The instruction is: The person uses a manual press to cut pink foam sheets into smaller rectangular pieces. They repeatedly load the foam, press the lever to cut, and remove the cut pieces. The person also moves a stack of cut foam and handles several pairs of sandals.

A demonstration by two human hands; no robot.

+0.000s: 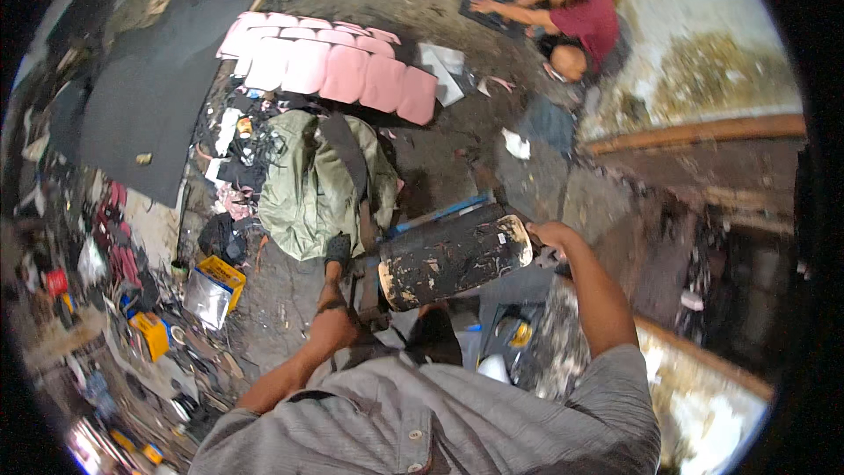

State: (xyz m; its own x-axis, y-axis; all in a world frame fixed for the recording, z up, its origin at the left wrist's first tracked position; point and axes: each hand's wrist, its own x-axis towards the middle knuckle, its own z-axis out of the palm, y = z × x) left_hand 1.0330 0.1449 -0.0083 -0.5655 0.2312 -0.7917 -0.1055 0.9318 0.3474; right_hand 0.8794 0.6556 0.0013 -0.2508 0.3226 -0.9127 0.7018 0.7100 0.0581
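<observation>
A worn black block (454,255) with pale, chipped edges and glue-like patches lies tilted in front of my body. My right hand (550,236) is closed at its right end, the fingers partly hidden. To the block's left, my left hand (333,274), past a dark band, reaches to the edge of a crumpled green sheet (303,185). Something dark (338,248) covers or sits at its fingertips, so I cannot make out whether it holds anything. A dark strip (345,145) lies over the green sheet. Behind the block shows a blue edge (448,213).
Pink padded panels (382,84) lie in overlapping rows ahead, beside a large dark sheet (145,92). A person in a red shirt (591,26) crouches at the far right near a stained wall (703,62). Scraps and a yellow-and-silver tin (214,292) litter the left.
</observation>
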